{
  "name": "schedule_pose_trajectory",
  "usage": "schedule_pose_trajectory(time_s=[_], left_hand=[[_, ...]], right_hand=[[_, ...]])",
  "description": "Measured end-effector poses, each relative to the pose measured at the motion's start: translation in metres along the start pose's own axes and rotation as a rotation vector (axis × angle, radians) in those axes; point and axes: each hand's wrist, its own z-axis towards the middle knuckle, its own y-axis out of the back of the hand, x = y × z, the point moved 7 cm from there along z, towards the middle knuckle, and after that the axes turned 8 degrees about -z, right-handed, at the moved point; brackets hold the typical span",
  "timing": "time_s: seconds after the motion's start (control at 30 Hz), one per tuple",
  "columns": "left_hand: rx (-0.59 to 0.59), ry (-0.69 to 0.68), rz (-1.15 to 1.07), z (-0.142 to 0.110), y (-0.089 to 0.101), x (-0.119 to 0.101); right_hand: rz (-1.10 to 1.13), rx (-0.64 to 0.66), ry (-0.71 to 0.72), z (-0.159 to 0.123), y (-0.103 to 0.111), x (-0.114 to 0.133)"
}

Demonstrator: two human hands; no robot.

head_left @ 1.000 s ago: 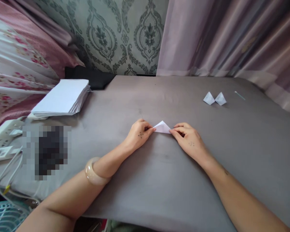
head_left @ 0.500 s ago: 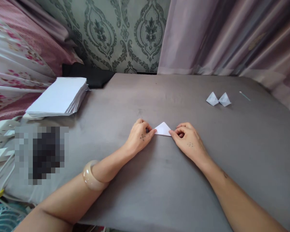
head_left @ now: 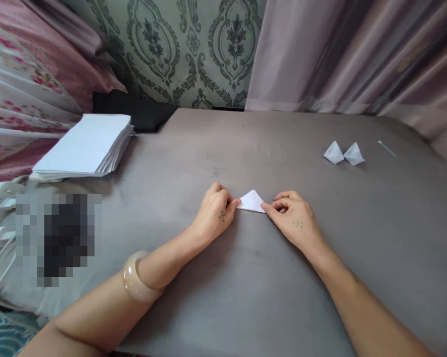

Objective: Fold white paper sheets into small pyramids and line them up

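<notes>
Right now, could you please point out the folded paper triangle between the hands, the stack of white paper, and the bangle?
folded paper triangle (head_left: 252, 202), head view, middle of its white face.
stack of white paper (head_left: 85, 144), head view, top sheet.
bangle (head_left: 133, 284), head view, outer band on the left forearm.

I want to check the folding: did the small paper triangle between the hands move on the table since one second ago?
No. The paper triangle keeps its spot relative to the two folded pieces; only the camera shifted.

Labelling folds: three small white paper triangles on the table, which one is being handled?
The folded triangle at centre, pinched at its ends by the left hand and right hand. The other two triangles lie untouched, side by side, far right.
</notes>
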Motion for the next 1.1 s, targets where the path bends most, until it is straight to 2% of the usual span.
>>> schedule_pose_trajectory(time_s=[0.13,0.3,0.4,0.53,0.67,0.73,0.8,0.87,1.0,1.1], left_hand=[[-0.029,-0.058,0.060,-0.002,-0.001,-0.001],[0.016,-0.069,0.135,-0.003,-0.001,-0.005],[0.074,-0.224,0.182,-0.002,-0.004,-0.017],[0.254,-0.473,0.251,-0.003,-0.017,-0.027],[0.297,-0.501,0.267,-0.001,-0.020,-0.022],[0.297,-0.493,0.262,0.000,-0.020,-0.021],[0.295,-0.480,0.260,0.001,-0.021,-0.020],[0.293,-0.468,0.254,0.001,-0.021,-0.020],[0.276,-0.444,0.253,0.003,-0.021,-0.020],[0.258,-0.390,0.240,0.007,-0.019,-0.017]], right_hand=[[-0.015,0.009,0.013,0.000,-0.001,0.000],[-0.055,0.007,0.047,0.000,-0.002,-0.001],[-0.075,-0.010,0.078,0.000,0.000,0.001],[-0.081,0.034,0.054,0.003,0.001,-0.002],[0.057,0.075,0.039,0.005,0.004,-0.013],[0.174,0.032,0.030,0.001,0.009,-0.018],[0.207,-0.050,0.100,-0.006,0.015,-0.012],[0.151,-0.106,0.257,-0.018,0.017,0.006],[-0.062,-0.056,0.508,-0.042,0.004,0.042],[-0.280,-0.011,0.560,-0.052,-0.007,0.051]])
